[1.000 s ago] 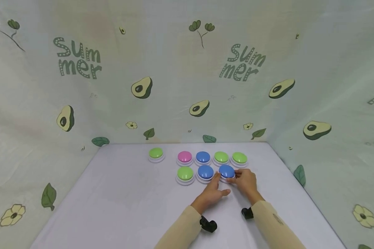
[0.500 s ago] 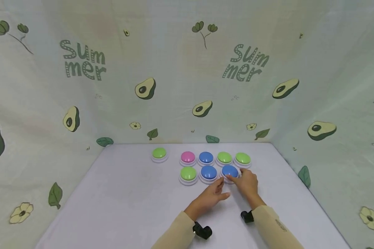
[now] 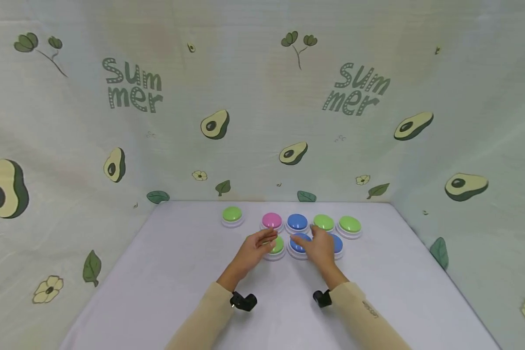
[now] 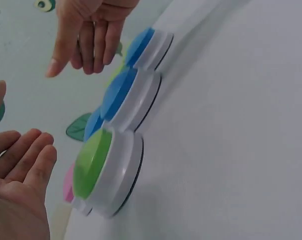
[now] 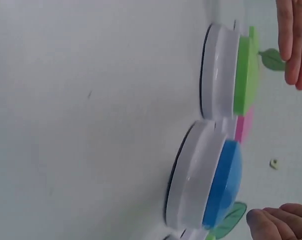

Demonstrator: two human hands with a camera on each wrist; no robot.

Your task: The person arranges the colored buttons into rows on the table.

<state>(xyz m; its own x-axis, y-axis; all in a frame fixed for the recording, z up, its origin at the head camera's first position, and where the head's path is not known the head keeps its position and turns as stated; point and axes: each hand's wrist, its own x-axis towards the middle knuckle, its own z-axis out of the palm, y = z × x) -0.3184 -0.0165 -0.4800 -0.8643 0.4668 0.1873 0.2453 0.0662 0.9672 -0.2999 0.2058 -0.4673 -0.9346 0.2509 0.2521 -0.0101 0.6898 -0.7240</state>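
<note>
My left hand (image 3: 250, 253) hovers by the front green push button (image 3: 279, 245), fingers extended and partly hiding it. Raised above the front row, my right hand (image 3: 320, 249) has thumb and fingers spread over the middle blue button (image 3: 296, 246). It partly covers the right blue button (image 3: 338, 243) too. The left wrist view shows a gap between the left hand (image 4: 22, 175) and the domed green button (image 4: 93, 162). The right wrist view likewise shows the right hand (image 5: 283, 222) apart from a blue button (image 5: 225, 182). Neither hand holds anything.
Behind the front row stand a pink button (image 3: 271, 220), a blue button (image 3: 297, 221) and two green buttons (image 3: 323, 222). Another green button (image 3: 232, 214) sits apart to the left. The white table (image 3: 166, 272) meets a patterned cloth (image 3: 249, 160) at the back and sides.
My right hand has left the right blue button, rising and moving left over the middle one. My left hand has moved left to the front green button. The head view has swung slightly left.
</note>
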